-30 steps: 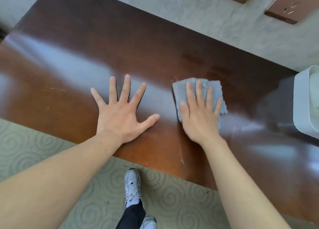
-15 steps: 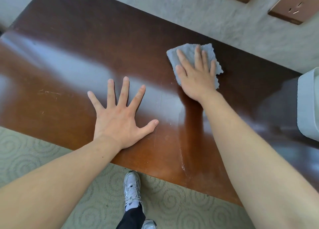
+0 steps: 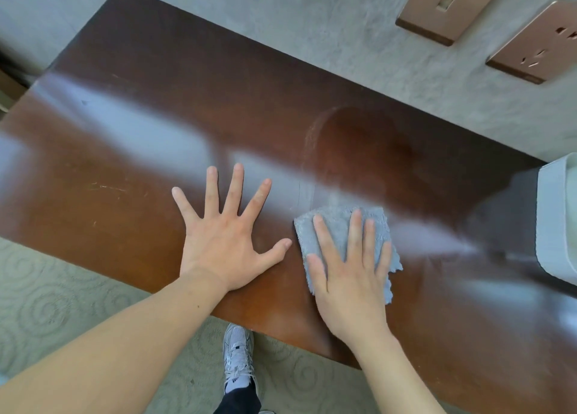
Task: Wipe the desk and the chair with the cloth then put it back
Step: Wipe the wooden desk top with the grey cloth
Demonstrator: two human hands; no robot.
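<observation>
A small grey cloth (image 3: 338,223) lies flat on the dark brown wooden desk (image 3: 156,151), near its front edge. My right hand (image 3: 349,273) presses flat on the cloth with straight fingers, covering most of it. My left hand (image 3: 228,235) rests flat on the bare desk just left of the cloth, fingers spread wide, thumb tip close to the cloth's left edge. A wiped, darker streak runs from the cloth toward the back of the desk. No chair is in view.
A white container (image 3: 555,223) stands on the desk at the right edge. Two copper-coloured wall plates (image 3: 449,7) (image 3: 537,45) sit on the grey wall behind. Patterned carpet (image 3: 62,304) lies below, with a white sneaker (image 3: 239,357) by the desk's front edge.
My right hand has pulled the cloth back from the far side of the desk toward the front edge, beside my left thumb. The left hand has stayed put.
</observation>
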